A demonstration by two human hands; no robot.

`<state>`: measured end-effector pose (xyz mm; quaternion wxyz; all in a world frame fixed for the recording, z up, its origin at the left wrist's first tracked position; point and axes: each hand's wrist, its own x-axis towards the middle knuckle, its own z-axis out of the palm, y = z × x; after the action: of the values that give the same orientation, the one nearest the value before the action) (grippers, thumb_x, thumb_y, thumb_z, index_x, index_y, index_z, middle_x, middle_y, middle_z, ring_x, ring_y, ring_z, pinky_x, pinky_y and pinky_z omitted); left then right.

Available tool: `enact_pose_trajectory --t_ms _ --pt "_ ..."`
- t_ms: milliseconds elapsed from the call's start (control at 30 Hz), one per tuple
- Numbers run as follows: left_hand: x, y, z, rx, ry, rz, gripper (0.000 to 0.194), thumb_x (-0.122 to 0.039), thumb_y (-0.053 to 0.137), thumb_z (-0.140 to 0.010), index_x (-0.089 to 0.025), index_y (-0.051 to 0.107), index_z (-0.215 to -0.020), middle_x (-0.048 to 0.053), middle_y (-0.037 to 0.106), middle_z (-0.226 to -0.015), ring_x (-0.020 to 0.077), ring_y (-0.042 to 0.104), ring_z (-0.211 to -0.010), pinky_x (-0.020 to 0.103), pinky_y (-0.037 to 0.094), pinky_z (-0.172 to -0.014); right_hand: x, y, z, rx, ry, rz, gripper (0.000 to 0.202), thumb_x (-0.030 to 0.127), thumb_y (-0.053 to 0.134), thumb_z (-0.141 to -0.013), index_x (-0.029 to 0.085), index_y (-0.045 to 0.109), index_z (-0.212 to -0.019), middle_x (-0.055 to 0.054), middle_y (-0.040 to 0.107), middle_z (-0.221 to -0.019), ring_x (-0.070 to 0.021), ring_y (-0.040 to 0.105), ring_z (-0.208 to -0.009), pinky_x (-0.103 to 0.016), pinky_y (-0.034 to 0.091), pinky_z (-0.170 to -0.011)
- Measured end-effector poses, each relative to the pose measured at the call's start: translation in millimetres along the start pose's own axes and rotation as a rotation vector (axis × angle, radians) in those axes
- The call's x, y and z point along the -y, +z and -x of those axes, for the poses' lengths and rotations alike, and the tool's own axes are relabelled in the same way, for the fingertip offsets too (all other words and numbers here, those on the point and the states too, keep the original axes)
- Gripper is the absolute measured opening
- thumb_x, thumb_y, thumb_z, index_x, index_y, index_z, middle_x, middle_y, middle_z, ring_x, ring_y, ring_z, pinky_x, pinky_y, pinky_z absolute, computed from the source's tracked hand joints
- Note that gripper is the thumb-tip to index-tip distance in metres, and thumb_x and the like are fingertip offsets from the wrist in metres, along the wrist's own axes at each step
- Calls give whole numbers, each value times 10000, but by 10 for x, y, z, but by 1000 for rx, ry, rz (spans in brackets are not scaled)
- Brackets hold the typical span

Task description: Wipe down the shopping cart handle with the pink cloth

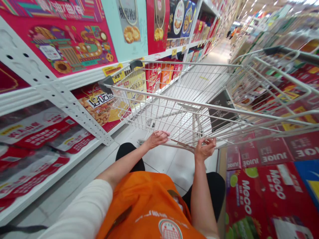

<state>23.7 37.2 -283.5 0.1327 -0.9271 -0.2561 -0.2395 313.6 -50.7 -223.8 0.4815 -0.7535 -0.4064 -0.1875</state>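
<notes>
A metal wire shopping cart (189, 103) stands crosswise in front of me, its side facing my body. My left hand (158, 138) is at the lower edge of the basket, left of centre, with its fingers bent round the lower wires. Farther right, my right hand (205, 148) has its fingers curled on the lower wires near a dark panel (220, 109) seen through the basket. Both palms are partly hidden. The cart's wheels and lower frame show through the wires on the tiled floor.
White shelves (52, 86) with boxed and bagged goods line the left side. Red MECO cartons (249, 196) are stacked close on my right, beside more goods blurred behind the cart. The aisle (219, 53) runs away beyond, with a distant person in orange.
</notes>
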Motion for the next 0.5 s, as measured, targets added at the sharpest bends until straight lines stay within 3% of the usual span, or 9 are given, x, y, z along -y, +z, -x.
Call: enact_pose_trajectory --t_ms 133,200,267,333,400,500 --pt "452 -222 469 -146 -169 -89 164 -325 685 -919 -374 664 -1074 8 688 -1090 183 556 -1141 393 406 -1053 72 -5 43 -90 3 -10 492 331 461 -953 143 368 -1398 -203 611 -1164 -237 649 -925 -482 527 -912" --pt "522 -280 567 -158 -231 -100 175 -296 674 -926 -366 666 -1086 25 685 -1097 202 545 -1166 418 409 -1040 204 22 180 -174 -36 -25 460 285 426 -960 121 376 -1388 -274 535 -1244 -297 593 -1109 -556 472 -970" --pt "458 -276 527 -130 -265 -103 147 -305 654 -939 -346 671 -1079 39 685 -1094 216 546 -1174 433 417 -1019 410 82 388 -161 -137 -59 384 232 416 -954 133 459 -1323 -256 556 -1203 -306 565 -1162 -563 453 -979" --pt "304 -226 375 -76 -241 -91 120 -354 640 -946 -333 674 -1059 41 688 -1101 221 557 -1166 433 427 -1005 660 172 617 -7 -281 -108 286 211 463 -935 190 578 -1196 -152 638 -1086 -245 614 -1060 -475 487 -951" --pt "140 -162 176 -20 -130 -51 132 -339 619 -957 -353 661 -1081 18 688 -1146 197 563 -1162 416 428 -1026 889 268 804 178 -374 -139 290 198 481 -920 197 629 -1170 -121 674 -1107 -217 621 -1053 -437 485 -962" --pt "35 -99 -29 41 -22 5 251 -271 614 -950 -403 625 -1163 -22 673 -1232 155 556 -1189 382 407 -1093 1047 359 939 417 -343 -83 423 149 444 -898 180 618 -1283 -170 635 -1305 -252 563 -1176 -532 394 -1052"
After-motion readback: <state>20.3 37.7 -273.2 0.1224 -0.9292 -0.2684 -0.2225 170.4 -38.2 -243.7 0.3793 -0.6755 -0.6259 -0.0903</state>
